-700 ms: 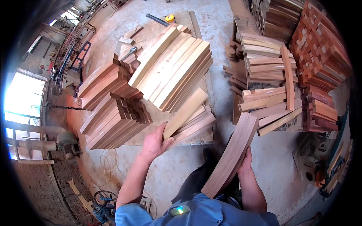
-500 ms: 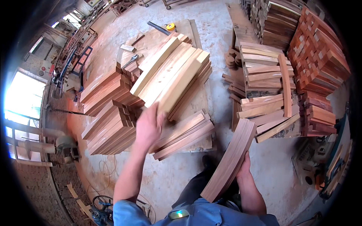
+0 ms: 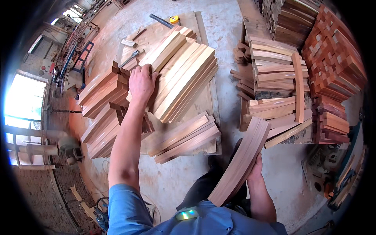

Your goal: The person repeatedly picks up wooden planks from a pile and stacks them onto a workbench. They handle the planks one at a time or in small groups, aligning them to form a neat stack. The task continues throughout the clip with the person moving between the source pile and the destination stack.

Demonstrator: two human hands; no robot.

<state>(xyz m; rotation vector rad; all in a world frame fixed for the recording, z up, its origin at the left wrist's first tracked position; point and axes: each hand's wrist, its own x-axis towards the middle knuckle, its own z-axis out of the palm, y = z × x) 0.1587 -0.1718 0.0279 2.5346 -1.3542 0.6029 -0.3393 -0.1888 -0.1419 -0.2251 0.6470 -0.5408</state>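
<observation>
My left hand [image 3: 142,84] is closed over the near part of a pale curved wooden slat [image 3: 167,51] at the left side of a pale slat stack [image 3: 187,74]. A dark gap shows between that slat and the rest of the stack. Close to my body, my right hand [image 3: 255,168] grips a bundle of brownish curved slats [image 3: 239,158] from its right side. The bundle stands tilted, its lower end against my blue shirt. Several loose slats [image 3: 188,137] lie in front of the pale stack.
Reddish-brown slat stacks [image 3: 102,92] stand at the left of the board. Behind lie a yellow tape measure [image 3: 174,19], a dark bar [image 3: 161,20] and a metal tool [image 3: 130,57]. On the right, a bench holds more slats [image 3: 276,74], beside a tall reddish stack [image 3: 333,55].
My left hand has moved away from me and leftward, from the pale stack's near end onto its left slat. A gap has opened beside that slat. My right hand still holds the bundle.
</observation>
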